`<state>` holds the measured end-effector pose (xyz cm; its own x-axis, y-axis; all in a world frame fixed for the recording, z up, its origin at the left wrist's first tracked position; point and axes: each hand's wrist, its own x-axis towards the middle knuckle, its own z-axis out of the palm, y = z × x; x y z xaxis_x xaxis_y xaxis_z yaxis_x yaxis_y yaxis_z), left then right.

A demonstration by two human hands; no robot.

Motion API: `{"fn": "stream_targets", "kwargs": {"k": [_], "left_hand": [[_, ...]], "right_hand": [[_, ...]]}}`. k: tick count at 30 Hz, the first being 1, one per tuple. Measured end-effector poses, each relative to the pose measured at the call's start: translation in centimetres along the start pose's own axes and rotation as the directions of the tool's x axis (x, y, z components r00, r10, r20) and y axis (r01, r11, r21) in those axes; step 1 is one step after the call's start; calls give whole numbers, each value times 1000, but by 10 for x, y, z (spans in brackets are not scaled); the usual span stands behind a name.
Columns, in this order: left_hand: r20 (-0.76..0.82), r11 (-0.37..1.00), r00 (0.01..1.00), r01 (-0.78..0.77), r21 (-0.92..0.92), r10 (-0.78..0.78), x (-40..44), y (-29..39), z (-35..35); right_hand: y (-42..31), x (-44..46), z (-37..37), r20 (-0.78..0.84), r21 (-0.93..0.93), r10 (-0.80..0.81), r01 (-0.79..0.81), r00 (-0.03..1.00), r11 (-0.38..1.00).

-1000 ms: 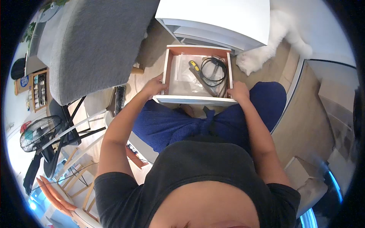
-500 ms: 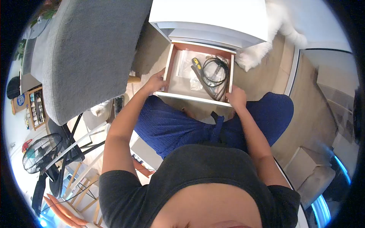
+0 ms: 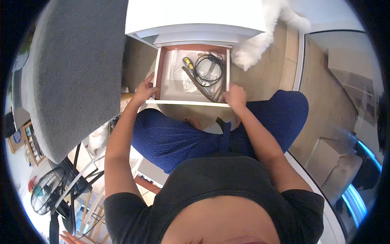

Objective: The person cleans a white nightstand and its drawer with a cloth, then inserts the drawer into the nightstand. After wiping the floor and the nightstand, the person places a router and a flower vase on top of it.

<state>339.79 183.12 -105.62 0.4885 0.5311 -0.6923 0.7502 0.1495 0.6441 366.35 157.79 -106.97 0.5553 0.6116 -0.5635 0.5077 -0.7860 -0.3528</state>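
Observation:
A drawer (image 3: pixel 185 103) with white edges and reddish-brown inner walls is pulled out from a white cabinet (image 3: pixel 195 16). My left hand (image 3: pixel 145 90) grips its left side near the front corner, fingers curled over the edge. At the front right corner, my right hand (image 3: pixel 235 96) is closed around the side, with fingertips reaching inside. In the drawer lie a coiled black cable (image 3: pixel 209 70), a yellow and black tool (image 3: pixel 188 63), a long brownish strip (image 3: pixel 197 84) and several clear plastic bags (image 3: pixel 189 86).
A white cat (image 3: pixel 248 55) is on the floor just right of the drawer. A grey upholstered piece (image 3: pixel 81 77) stands at left, with a black fan (image 3: pixel 48 191) below it. My crossed legs in blue trousers (image 3: pixel 174 136) are close before the drawer. A glass panel (image 3: pixel 345 81) is at right.
The view has turned and shifted, so the cabinet, drawer and cat appear further left and the drawer looks straighter. Both hands keep their hold on the drawer's sides.

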Motion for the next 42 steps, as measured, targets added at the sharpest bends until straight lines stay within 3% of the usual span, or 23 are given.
{"fn": "stream_targets", "kwargs": {"k": [2,5,8,14,16,17,19,22,24,26,27,29,30,32,34,37,40,41,42], "left_hand": [[12,999,999,30,19,-31,-2,2,0],[21,993,1000,-7,-116,10,3,-10,11],[-33,990,999,-40,-137,36,6,-13,17],[-43,1000,999,-26,-12,26,4,-17,22],[-97,987,993,-87,-134,74,7,-29,29],[-109,995,991,-86,-50,80,10,-34,29],[-117,995,992,-53,-86,43,3,-15,33],[-112,993,993,-43,-110,30,11,-17,29],[-160,989,983,-111,-102,94,17,-27,28],[-153,992,987,-68,-106,51,16,-21,30],[-145,994,989,-21,-108,5,15,-19,30],[-136,1000,990,-23,-11,21,15,-20,27],[-124,997,992,-17,78,26,12,-16,27],[-122,998,992,18,57,-11,6,-14,31],[-150,993,989,-36,-112,19,0,-4,34],[-157,976,981,-141,-164,115,2,-10,32],[-158,977,978,-159,-139,137,3,-5,29],[-166,995,982,-99,-23,94,4,0,25],[-170,995,981,-99,-27,93,9,-4,23]], "right_hand": [[-7,-2,-4,1,10,22,-22,1000,1000],[-4,6,-2,-44,15,77,-76,996,997],[2,15,3,-84,4,10,-10,996,1000],[6,15,23,-117,9,-22,23,993,1000],[7,13,26,-83,78,100,-94,992,993],[7,13,28,-81,79,105,-99,991,992],[6,15,35,-161,218,70,-34,984,975],[4,24,52,-164,181,79,-48,983,982],[6,25,66,-237,191,66,-20,969,981],[12,34,85,-370,232,71,18,926,972],[10,35,81,-371,235,74,16,926,972],[1,39,61,-145,229,217,-180,965,957],[1,40,56,-149,231,216,-178,965,956],[2,36,47,-199,171,113,-79,973,982],[1,35,36,-205,145,100,-71,974,987],[1,36,30,-210,135,74,-46,975,990],[-2,36,29,-235,79,17,1,972,997],[-2,36,28,-236,95,10,13,972,995],[-2,35,27,-238,110,6,21,971,994]]}}
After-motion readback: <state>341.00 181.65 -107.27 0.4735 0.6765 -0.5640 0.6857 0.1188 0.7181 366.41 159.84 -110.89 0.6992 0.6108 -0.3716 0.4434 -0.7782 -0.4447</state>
